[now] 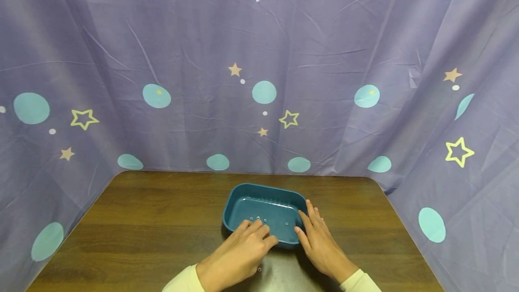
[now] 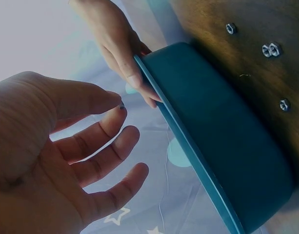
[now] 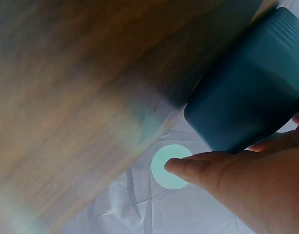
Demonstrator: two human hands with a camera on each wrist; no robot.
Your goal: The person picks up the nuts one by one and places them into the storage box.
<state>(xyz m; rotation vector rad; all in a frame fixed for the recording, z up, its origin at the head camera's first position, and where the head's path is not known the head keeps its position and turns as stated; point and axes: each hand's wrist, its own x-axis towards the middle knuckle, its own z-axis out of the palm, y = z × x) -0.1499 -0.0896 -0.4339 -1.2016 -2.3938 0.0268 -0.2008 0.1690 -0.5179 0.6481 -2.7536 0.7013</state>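
A teal rectangular tray [image 1: 279, 237] stands on the table, with several small metal nuts [image 1: 286, 224] on its floor. My left hand [image 1: 245, 249] is over the tray's near edge. Between its thumb and index fingertip it pinches a tiny nut [image 2: 122, 105], mostly covered by the fingers; the other fingers are loosely bent. My right hand [image 1: 320, 244] rests at the tray's right end, its thumb near the front corner and its fingers along the rim. More hex nuts [image 2: 230, 28] lie on the table in front of the tray, two of them side by side.
The brown wood-grain table [image 1: 162, 224] reaches back to a purple curtain [image 1: 202, 116] with stars and teal spots, which also hangs along both sides. One loose nut [image 1: 259, 269] shows beside the left wrist in the head view.
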